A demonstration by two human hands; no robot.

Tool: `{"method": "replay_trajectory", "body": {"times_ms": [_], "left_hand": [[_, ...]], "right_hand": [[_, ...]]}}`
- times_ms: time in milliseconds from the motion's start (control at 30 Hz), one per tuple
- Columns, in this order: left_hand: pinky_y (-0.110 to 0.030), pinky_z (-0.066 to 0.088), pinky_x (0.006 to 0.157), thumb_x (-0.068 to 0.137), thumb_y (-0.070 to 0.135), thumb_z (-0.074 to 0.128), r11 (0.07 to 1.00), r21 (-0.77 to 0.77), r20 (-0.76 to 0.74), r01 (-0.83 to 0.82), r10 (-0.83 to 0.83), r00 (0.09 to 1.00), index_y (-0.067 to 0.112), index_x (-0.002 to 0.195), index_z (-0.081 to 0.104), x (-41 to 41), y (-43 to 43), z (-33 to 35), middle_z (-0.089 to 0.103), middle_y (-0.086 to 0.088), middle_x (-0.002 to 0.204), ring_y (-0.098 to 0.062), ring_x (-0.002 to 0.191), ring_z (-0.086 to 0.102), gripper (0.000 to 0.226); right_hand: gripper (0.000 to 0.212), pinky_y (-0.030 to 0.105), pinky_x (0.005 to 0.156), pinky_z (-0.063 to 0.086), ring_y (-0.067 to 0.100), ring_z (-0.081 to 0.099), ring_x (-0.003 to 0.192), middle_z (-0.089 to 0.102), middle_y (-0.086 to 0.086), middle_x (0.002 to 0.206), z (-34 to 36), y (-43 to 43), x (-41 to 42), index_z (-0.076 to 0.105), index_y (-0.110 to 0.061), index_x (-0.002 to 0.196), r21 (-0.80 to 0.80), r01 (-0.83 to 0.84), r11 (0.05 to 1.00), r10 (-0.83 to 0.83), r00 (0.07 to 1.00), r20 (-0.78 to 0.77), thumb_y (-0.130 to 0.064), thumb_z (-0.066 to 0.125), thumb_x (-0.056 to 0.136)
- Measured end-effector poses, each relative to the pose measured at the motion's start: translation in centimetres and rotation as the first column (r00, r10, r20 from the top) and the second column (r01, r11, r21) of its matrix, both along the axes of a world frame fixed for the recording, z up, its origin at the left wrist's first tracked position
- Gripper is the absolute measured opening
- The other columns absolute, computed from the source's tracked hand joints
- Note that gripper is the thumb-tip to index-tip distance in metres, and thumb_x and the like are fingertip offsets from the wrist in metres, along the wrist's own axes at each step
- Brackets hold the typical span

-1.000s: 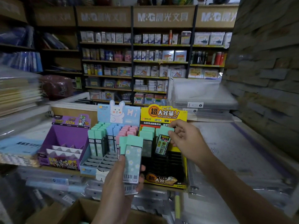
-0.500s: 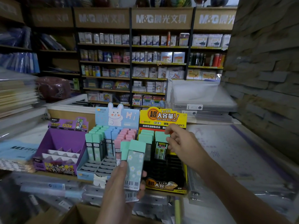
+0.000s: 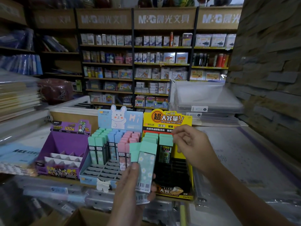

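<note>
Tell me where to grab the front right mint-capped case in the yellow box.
Grip its mint cap from above, pinching front and back faces: the case stands upright in its slot, another case close on its left, empty slots in front.

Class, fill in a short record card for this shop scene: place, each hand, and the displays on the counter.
Place: stationery shop, stocked shelves behind
Left hand: holds two mint cases, barcodes facing the camera
Right hand: pinches the cap of a green-capped case standing in the yellow display
Other displays: blue display partly filled; purple display beside it
</note>
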State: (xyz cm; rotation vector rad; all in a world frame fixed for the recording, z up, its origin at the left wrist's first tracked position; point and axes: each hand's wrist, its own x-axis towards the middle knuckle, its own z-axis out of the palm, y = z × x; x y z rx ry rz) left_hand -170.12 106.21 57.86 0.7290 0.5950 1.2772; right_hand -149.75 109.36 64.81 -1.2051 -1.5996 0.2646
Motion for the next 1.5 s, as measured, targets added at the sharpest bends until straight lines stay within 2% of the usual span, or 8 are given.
{"method": "replay_trajectory", "body": {"times_ms": [167, 300, 600, 733, 833, 933, 1267, 1500], "left_hand": [[-0.028, 0.046, 0.042, 0.075, 0.044, 0.073, 0.999, 0.034, -0.008, 0.003, -0.003, 1.000, 0.017, 0.109, 0.076, 0.3, -0.2, 0.4, 0.071, -0.022, 0.086, -0.029, 0.056, 0.064, 0.044], [-0.029, 0.047, 0.045, 0.075, 0.046, 0.073, 0.998, 0.069, -0.061, -0.014, 0.018, 0.998, 0.021, 0.109, 0.076, 0.4, -0.6, 0.7, 0.072, -0.021, 0.089, -0.030, 0.059, 0.065, 0.042], [-0.027, 0.044, 0.042, 0.069, 0.053, 0.072, 0.998, 0.043, -0.107, -0.041, 0.045, 0.993, 0.014, 0.108, 0.075, 0.3, -0.7, 1.0, 0.074, -0.023, 0.087, -0.031, 0.058, 0.068, 0.055], [-0.026, 0.045, 0.037, 0.090, 0.026, 0.059, 0.996, 0.042, -0.125, -0.074, 0.079, 0.989, 0.009, 0.111, 0.069, -0.9, -0.3, 0.7, 0.075, -0.021, 0.084, -0.032, 0.057, 0.071, 0.029], [-0.031, 0.048, 0.037, 0.101, 0.011, 0.045, 0.992, 0.073, -0.134, -0.105, 0.114, 0.984, 0.008, 0.113, 0.067, -2.4, -0.6, 0.4, 0.072, -0.022, 0.079, -0.034, 0.060, 0.072, 0.025], [-0.032, 0.050, 0.040, 0.102, 0.011, 0.046, 0.985, 0.101, -0.125, -0.143, 0.155, 0.980, 0.006, 0.114, 0.067, -3.4, -1.1, 0.5, 0.072, -0.021, 0.079, -0.031, 0.061, 0.071, 0.026], [-0.032, 0.054, 0.045, 0.101, 0.012, 0.053, 0.965, 0.090, -0.105, -0.245, 0.254, 0.962, 0.016, 0.109, 0.074, -5.3, -1.2, 0.1, 0.076, -0.019, 0.086, -0.029, 0.061, 0.072, 0.023], [-0.031, 0.051, 0.042, 0.099, 0.010, 0.056, 0.961, 0.060, -0.051, -0.271, 0.274, 0.960, 0.009, 0.116, 0.070, -5.9, -0.9, -0.1, 0.073, -0.024, 0.086, -0.030, 0.060, 0.070, 0.023]], "right_hand": [[0.015, 0.018, 0.049, 0.045, 0.013, 0.056, 0.045, 0.074, 0.000, 0.081, 0.3, -0.7, -0.4, 0.072, -0.029, 0.096, -0.078, -0.200, 0.977, 0.196, 0.979, -0.055, -0.028, 0.058, 0.100], [0.021, 0.025, 0.051, 0.050, 0.011, 0.059, 0.048, 0.075, 0.001, 0.082, 0.3, -1.0, -0.7, 0.072, -0.028, 0.105, -0.144, -0.285, 0.948, 0.278, 0.958, -0.066, -0.041, 0.068, 0.089], [0.020, 0.022, 0.042, 0.046, 0.017, 0.061, 0.048, 0.070, 0.014, 0.073, 0.7, -1.0, -0.8, 0.068, -0.013, 0.095, -0.170, -0.307, 0.936, 0.294, 0.951, -0.100, -0.019, 0.082, 0.082], [0.026, 0.027, 0.038, 0.045, 0.026, 0.061, 0.050, 0.066, 0.019, 0.069, 1.6, -1.1, -0.4, 0.062, -0.005, 0.097, -0.074, -0.375, 0.924, 0.338, 0.893, -0.298, -0.016, 0.078, 0.081], [0.021, 0.030, 0.043, 0.049, 0.030, 0.063, 0.054, 0.063, 0.026, 0.070, 2.5, -1.0, -0.5, 0.059, -0.002, 0.098, 0.003, -0.368, 0.930, 0.343, 0.864, -0.369, -0.002, 0.074, 0.084], [0.018, 0.031, 0.050, 0.054, 0.028, 0.066, 0.057, 0.063, 0.026, 0.071, 2.8, -0.8, -1.0, 0.060, -0.002, 0.101, -0.001, -0.287, 0.958, 0.273, 0.911, -0.309, 0.005, 0.070, 0.087], [0.006, 0.033, 0.060, 0.061, 0.019, 0.072, 0.061, 0.068, 0.011, 0.067, 1.4, 0.7, -4.0, 0.065, -0.012, 0.095, -0.056, -0.096, 0.994, 0.092, 0.993, -0.068, -0.008, 0.067, 0.092], [0.015, 0.035, 0.062, 0.062, 0.017, 0.072, 0.064, 0.067, 0.007, 0.071, 0.3, 0.7, -4.0, 0.067, -0.023, 0.092, -0.056, -0.111, 0.992, 0.111, 0.994, 0.008, -0.008, 0.070, 0.091]]}}
